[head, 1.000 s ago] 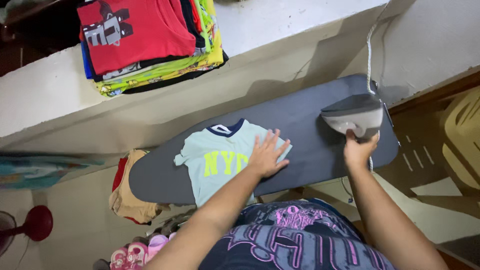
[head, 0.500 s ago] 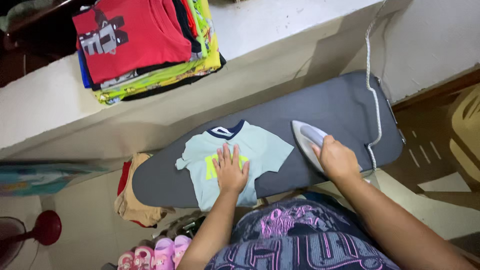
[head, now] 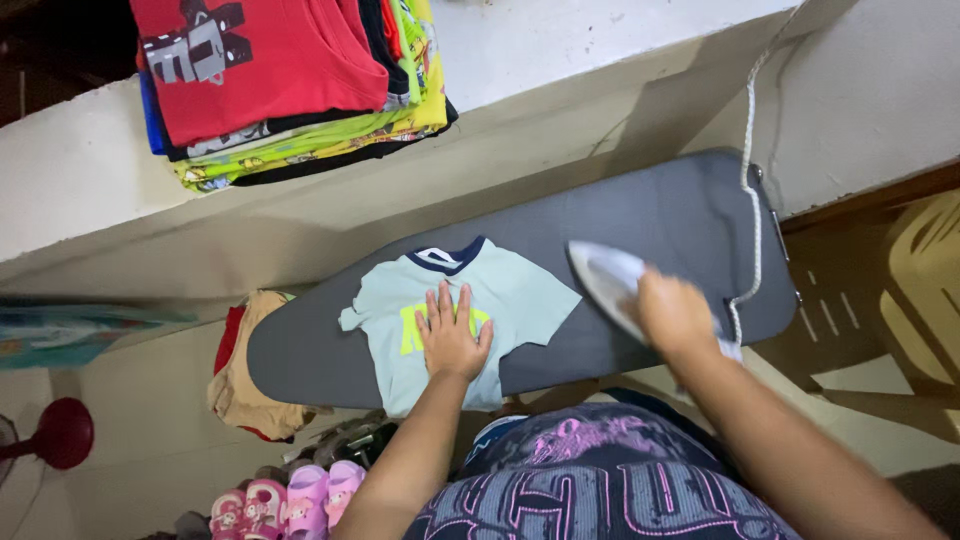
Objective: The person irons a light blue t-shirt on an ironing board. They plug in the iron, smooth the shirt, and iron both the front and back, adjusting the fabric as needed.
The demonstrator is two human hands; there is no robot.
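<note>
Head view: left hand (head: 450, 338) lies open, flat on the small T-shirt (head: 470, 300). Right hand (head: 675, 315) grips the iron (head: 610, 280). Keep the fabric taut and fingers away from the soleplate.

A long grey fabric-covered ironing board (head: 660, 215) spans the middle. On its left half lies a small pale-blue T-shirt with a dark collar (head: 520, 290), the left hand (head: 450, 335) flat on its near part. Just right of the shirt, on the board, sits a white clothes iron (head: 605, 275) under the right hand (head: 675, 315). Far left, a stack of folded colourful shirts (head: 290, 80) rests on a white ledge (head: 560, 40) behind the board.
</note>
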